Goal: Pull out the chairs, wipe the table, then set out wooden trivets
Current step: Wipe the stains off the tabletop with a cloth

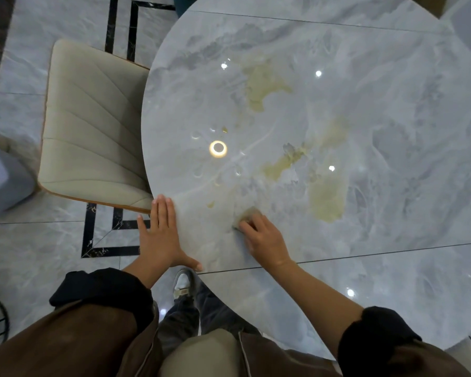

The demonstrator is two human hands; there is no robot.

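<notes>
Table is marked by yellowish stains lying ahead and right of the cloth, which is gripped under the curled fingers of the right hand; the left hand is laid flat, fingers straight, on the near rim.

Glossy marble-look table; quilted matt-upholstered chair.
</notes>
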